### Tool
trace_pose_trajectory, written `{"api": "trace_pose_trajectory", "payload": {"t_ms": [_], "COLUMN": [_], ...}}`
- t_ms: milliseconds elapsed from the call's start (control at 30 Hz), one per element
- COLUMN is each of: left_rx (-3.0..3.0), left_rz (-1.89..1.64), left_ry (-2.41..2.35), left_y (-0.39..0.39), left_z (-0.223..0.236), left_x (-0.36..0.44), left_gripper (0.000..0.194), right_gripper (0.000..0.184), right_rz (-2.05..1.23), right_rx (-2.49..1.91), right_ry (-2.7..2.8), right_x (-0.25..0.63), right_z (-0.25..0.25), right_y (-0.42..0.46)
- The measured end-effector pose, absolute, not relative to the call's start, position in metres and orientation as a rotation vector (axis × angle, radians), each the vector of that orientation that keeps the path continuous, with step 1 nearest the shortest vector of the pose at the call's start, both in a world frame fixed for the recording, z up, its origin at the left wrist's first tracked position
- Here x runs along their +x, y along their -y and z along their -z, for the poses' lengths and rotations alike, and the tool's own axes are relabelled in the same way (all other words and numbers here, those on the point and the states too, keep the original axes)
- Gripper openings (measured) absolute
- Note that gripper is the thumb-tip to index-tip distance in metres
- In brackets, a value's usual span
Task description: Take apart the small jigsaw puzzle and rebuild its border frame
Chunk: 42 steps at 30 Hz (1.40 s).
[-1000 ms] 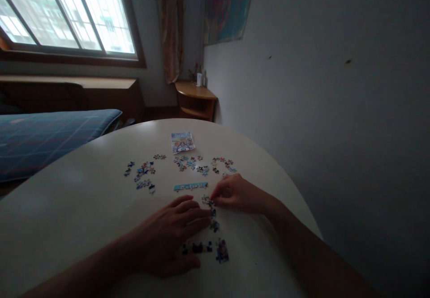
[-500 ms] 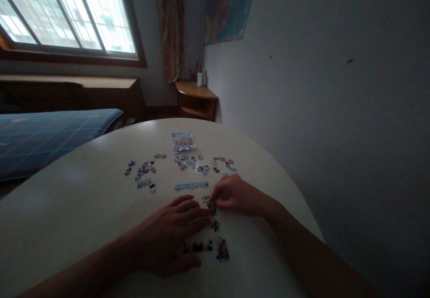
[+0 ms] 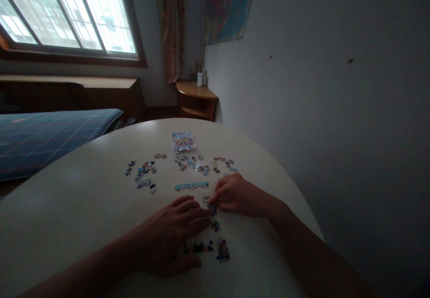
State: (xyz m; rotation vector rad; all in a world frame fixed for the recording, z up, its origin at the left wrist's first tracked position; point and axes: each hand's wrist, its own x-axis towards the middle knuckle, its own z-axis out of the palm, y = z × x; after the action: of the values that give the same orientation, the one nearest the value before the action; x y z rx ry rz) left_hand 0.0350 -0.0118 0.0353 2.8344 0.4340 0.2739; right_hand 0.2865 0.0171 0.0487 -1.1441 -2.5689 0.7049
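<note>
My left hand (image 3: 174,233) lies palm down, fingers stretched, its fingertips touching the left side of a small column of jigsaw pieces (image 3: 212,209). On the other side my right hand (image 3: 237,195) has thumb and index finger pinched at a piece in that column, which the fingers partly cover. Just below sits a loose jigsaw piece (image 3: 215,225). Between my left thumb and fingers shows a dark joined strip (image 3: 199,247), with a joined block (image 3: 222,250) to its right. A light blue joined strip (image 3: 191,185) lies beyond my hands.
Everything rests on a round white table (image 3: 83,204). Loose jigsaw pieces lie in groups at left (image 3: 146,169), centre (image 3: 191,161) and right (image 3: 223,161). Behind them is a printed picture packet (image 3: 183,142). A wall (image 3: 322,110) runs along the right; a plaid mattress (image 3: 53,137) is at left.
My right hand's fingers have shifted very slightly at the column of pieces. The left hand stays in place.
</note>
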Motion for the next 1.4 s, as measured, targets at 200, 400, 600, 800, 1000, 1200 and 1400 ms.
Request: {"api": "trace_pose_trajectory", "payload": {"t_ms": [200, 400, 600, 800, 1000, 1200, 1400], "left_rx": [2.824, 2.849, 2.871, 2.864, 2.848, 2.872, 2.865], "left_rz": [-0.333, -0.316, -0.291, -0.323, -0.370, -0.354, -0.410], "left_ry": [-0.418, -0.433, -0.455, -0.464, -0.456, -0.449, -0.448], "left_y": [0.011, 0.011, 0.012, 0.013, 0.013, 0.011, 0.012], "left_z": [-0.033, -0.034, -0.038, -0.038, -0.038, -0.035, -0.033], "left_x": [0.034, 0.035, 0.036, 0.035, 0.034, 0.034, 0.034], "left_gripper": [0.059, 0.051, 0.049, 0.052, 0.051, 0.051, 0.050], "right_gripper": [0.020, 0.022, 0.013, 0.014, 0.013, 0.016, 0.013], "right_rz": [-0.666, -0.702, -0.852, -0.943, -0.870, -0.857, -0.604], "right_rx": [-1.112, -1.041, -0.998, -0.905, -0.975, -0.997, -1.106], "right_ry": [2.610, 2.592, 2.582, 2.642, 2.699, 2.689, 2.471], "right_x": [0.290, 0.288, 0.293, 0.290, 0.286, 0.286, 0.285], "right_z": [-0.050, -0.051, -0.056, -0.056, -0.055, -0.056, -0.050], "right_y": [-0.018, -0.019, -0.015, -0.009, -0.005, -0.005, -0.014]}}
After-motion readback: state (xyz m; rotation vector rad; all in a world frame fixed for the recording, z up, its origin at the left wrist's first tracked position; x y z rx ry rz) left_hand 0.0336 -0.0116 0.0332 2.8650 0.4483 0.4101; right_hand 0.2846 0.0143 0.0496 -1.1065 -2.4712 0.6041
